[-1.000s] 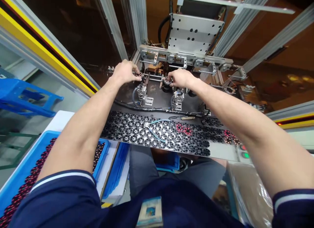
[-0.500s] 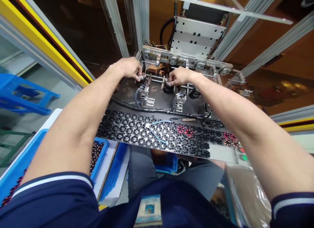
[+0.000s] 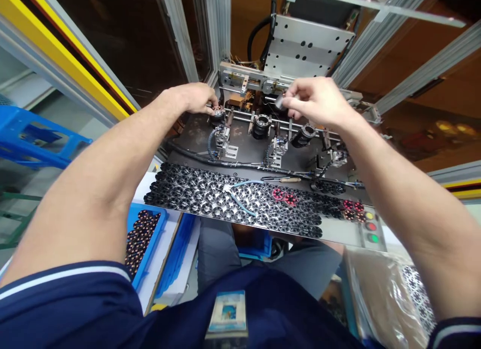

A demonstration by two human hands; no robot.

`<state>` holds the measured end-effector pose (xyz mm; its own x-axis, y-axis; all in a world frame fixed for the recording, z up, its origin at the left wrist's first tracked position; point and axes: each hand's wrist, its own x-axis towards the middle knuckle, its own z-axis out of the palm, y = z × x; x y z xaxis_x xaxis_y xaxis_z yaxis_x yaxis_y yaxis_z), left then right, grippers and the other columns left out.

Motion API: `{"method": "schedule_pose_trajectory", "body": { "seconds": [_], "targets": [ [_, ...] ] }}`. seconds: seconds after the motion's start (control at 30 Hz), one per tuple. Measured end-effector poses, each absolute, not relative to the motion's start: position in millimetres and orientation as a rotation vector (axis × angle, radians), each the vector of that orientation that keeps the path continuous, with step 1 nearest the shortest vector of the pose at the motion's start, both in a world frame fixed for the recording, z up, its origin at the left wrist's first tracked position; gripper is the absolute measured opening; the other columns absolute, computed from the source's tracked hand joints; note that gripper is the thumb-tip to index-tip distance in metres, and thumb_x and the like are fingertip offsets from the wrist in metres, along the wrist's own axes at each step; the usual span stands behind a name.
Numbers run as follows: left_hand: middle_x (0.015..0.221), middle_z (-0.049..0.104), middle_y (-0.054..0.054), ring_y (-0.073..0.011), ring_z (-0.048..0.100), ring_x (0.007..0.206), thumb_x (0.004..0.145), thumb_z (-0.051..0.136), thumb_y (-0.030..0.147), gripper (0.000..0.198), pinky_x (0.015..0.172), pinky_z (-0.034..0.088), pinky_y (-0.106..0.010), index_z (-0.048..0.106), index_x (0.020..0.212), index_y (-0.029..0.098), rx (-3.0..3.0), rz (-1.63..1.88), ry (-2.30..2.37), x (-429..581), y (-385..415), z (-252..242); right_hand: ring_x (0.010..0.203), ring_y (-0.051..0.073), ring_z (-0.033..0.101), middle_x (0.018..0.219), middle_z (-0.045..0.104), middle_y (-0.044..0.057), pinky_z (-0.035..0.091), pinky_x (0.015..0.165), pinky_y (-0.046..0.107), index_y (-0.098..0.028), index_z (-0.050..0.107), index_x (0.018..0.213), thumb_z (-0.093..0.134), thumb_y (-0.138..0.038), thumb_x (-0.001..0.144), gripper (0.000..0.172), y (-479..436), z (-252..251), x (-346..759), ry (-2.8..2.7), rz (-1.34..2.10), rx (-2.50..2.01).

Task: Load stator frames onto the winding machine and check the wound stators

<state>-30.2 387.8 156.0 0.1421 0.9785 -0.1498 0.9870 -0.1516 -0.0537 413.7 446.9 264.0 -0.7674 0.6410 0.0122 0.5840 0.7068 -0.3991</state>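
Dark spool point(image 3: 278, 102) sat pinched in your right hand point(image 3: 317, 102) at one o'clock, clear above the steel rail point(image 3: 289, 123); your left hand point(image 3: 191, 98) pinched a wound part point(image 3: 217, 113) at eleven.

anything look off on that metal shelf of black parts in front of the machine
Two things stand out on the metal shelf. A pale blue tube lies across the black star-shaped parts, and a pair of red-marked parts sit among them, unlike their dark neighbours.
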Motion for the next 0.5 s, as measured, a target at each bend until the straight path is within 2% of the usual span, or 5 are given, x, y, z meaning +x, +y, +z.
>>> {"method": "schedule_pose_trajectory", "body": {
  "seconds": [0.2,0.27,0.37,0.43,0.5],
  "targets": [
    [0.134,0.079,-0.011,-0.0211,0.064,0.128,0.117,0.084,0.022,0.037,0.147,0.048,-0.045,0.089,0.146,0.0,2.42,-0.164,1.983,-27.6,374.3,147.9,0.089,0.027,0.079,0.108,0.084,0.004,0.068,0.086,0.046,-0.034,0.08,0.119,0.067,-0.065,0.125,0.034,317.5,234.8,557.4,-2.645,0.639,-0.766],
    [0.131,0.075,-0.009,-0.0185,0.06,0.127,0.12,0.076,0.038,0.048,0.147,0.044,-0.042,0.089,0.143,-0.002,2.41,-0.162,2.035,-24.8,371.8,148.3,0.089,0.025,0.08,0.106,0.083,0.002,0.067,0.084,0.043,-0.035,0.077,0.12,0.058,-0.061,0.131,0.034,277.8,202.7,590.2,-2.714,0.65,-0.781],
    [0.14,0.073,-0.004,-0.0149,0.041,0.12,0.13,0.059,0.064,0.07,0.145,0.037,-0.027,0.085,0.146,0.001,2.306,-0.25,2.106,-12.1,365.2,157.7,0.091,0.022,0.081,0.106,0.083,0.004,0.064,0.085,0.038,-0.029,0.075,0.122,0.053,-0.05,0.133,0.032,240.5,152.0,614.0,-2.776,0.661,-0.797],
    [0.15,0.074,-0.004,-0.0172,0.031,0.118,0.133,0.05,0.064,0.071,0.142,0.035,-0.023,0.08,0.148,0.002,2.246,-0.252,2.121,-1.2,358.6,166.0,0.096,0.022,0.081,0.108,0.083,0.005,0.061,0.089,0.036,-0.025,0.077,0.122,0.058,-0.043,0.133,0.028,231.1,126.0,616.7,-2.812,0.635,-0.811],
    [0.155,0.076,-0.01,-0.0183,0.031,0.12,0.133,0.043,0.062,0.074,0.143,0.037,-0.029,0.078,0.148,-0.002,2.266,-0.18,2.115,7.4,351.7,173.4,0.102,0.021,0.08,0.112,0.083,0.007,0.062,0.095,0.035,-0.021,0.078,0.123,0.063,-0.039,0.134,0.026,231.0,108.7,613.5,-2.85,0.604,-0.824]
  ]
}}
